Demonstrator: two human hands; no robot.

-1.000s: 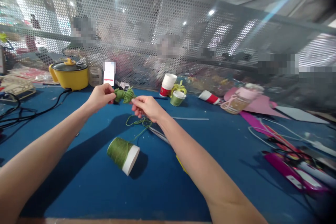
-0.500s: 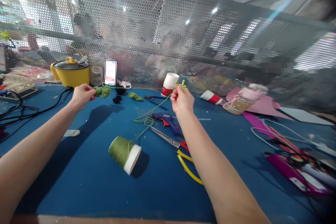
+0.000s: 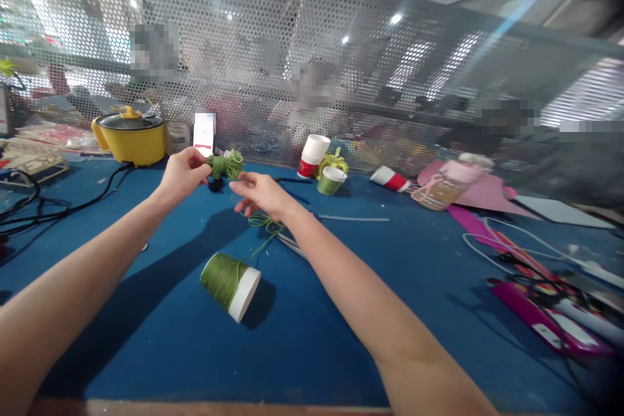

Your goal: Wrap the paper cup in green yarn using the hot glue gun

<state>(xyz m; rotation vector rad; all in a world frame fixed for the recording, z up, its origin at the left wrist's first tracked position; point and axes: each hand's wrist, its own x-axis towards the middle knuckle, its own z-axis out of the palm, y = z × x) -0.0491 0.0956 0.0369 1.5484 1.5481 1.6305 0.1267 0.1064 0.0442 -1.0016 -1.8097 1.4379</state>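
My left hand is closed, pinching a bundle of green yarn by its left end, above the table. Right beside the bundle's other end is my right hand, its fingers curled loosely around the loose yarn strand; the exact grip is partly hidden. Slack loops of the strand lie below that hand and lead toward a paper cup wound with green yarn, tipped on its side. Scissors are mostly covered by my right forearm.
At the back stand a yellow electric pot, a glass jar, a lit phone, stacked paper cups and a green-wrapped cup. A glue stick lies mid-table. Cables and a magenta case occupy the right. Perforated metal panel behind.
My right hand has swung left and down from near the stacked cups to the yarn bundle, and the strand has gone slack. My left hand has moved right with the bundle.
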